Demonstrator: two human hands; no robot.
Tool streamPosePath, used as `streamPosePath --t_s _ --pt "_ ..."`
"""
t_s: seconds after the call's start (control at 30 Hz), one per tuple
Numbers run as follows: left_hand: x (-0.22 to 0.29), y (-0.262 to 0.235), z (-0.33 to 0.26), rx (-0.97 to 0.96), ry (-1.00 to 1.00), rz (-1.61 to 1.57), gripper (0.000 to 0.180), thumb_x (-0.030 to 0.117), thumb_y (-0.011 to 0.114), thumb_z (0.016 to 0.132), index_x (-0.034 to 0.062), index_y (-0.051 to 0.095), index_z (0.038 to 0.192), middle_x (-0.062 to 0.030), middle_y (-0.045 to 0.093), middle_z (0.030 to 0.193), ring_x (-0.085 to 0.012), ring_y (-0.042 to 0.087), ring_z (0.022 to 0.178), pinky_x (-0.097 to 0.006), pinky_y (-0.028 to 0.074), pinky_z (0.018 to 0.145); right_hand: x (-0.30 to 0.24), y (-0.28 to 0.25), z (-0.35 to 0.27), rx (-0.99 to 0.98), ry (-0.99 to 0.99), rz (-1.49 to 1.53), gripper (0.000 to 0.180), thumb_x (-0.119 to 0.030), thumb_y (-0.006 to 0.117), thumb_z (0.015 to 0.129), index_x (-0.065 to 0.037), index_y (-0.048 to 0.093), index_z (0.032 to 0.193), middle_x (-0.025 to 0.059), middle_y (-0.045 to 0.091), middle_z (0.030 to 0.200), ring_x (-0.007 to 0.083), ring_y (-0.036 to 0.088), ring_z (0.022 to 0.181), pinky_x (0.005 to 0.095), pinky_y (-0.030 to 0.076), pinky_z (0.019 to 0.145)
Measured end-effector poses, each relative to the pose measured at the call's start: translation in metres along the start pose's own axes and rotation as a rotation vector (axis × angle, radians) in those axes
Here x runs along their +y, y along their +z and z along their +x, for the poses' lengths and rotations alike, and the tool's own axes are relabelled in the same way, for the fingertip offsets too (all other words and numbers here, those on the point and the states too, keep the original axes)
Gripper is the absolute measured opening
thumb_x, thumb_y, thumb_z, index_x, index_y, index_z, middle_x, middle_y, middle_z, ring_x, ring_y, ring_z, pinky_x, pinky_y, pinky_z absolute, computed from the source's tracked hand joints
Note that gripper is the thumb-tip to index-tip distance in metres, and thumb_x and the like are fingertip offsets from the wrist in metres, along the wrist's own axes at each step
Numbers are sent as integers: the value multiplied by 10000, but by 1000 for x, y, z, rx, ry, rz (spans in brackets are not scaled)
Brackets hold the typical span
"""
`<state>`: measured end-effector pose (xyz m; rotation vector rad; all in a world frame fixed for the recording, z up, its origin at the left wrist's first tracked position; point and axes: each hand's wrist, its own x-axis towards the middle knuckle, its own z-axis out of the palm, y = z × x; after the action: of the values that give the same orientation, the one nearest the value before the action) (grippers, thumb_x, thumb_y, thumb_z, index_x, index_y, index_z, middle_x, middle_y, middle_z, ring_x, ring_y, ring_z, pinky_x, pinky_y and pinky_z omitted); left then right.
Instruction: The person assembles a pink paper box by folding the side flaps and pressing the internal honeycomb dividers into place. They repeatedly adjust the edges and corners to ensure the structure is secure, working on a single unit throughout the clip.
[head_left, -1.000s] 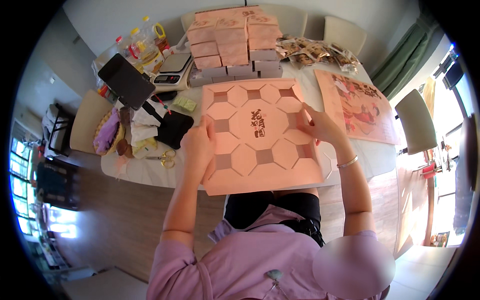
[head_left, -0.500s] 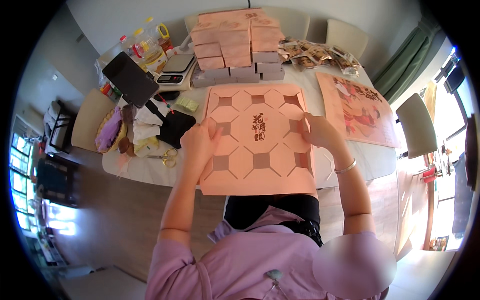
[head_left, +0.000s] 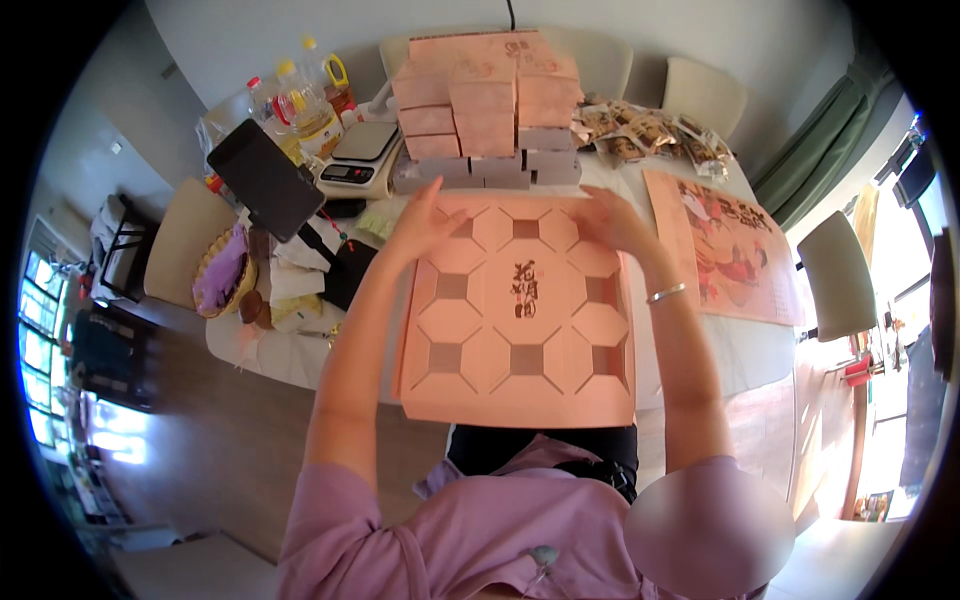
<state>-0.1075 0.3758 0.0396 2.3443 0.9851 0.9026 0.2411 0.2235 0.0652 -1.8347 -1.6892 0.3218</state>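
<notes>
I see left hand (head_left: 424,230) and right hand (head_left: 612,228) on the far corners of the pink tray (head_left: 500,300), which lies between and below them; can't tell if they grip. Box stack (head_left: 485,115) blocks the space just beyond both hands. Phone (head_left: 265,180) and scale (head_left: 350,175) crowd the left hand's left; printed sheet (head_left: 725,250) sits right of the right hand, packets (head_left: 650,132) beyond.

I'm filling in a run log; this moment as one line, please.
left hand: at far left corner of pink panel | right hand: at its far right corner | pink boxes: stacked beyond it
</notes>
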Motion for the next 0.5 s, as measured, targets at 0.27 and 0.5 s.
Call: streamPosePath --t_s 0.27,0.5 --pt "4 5 1 14 -22 -22 678 374 878 825 -27 629 1312 -192 625 1248 -326 617 1169 -412 492 1020 -20 8 -5 96 34 92 487 -321 820 871 -36 709 1250 154 647 1142 320 641 1082 396 527 945" --pt "19 1 -3 44 -72 -89 537 341 894 792 -6 706 1157 -158 649 1163 -318 639 1101 -394 507 982 -19 5 -5 107 -53 225 444 -246 861 835 -6 730 1186 132 648 1095 289 670 986 371 547 880"
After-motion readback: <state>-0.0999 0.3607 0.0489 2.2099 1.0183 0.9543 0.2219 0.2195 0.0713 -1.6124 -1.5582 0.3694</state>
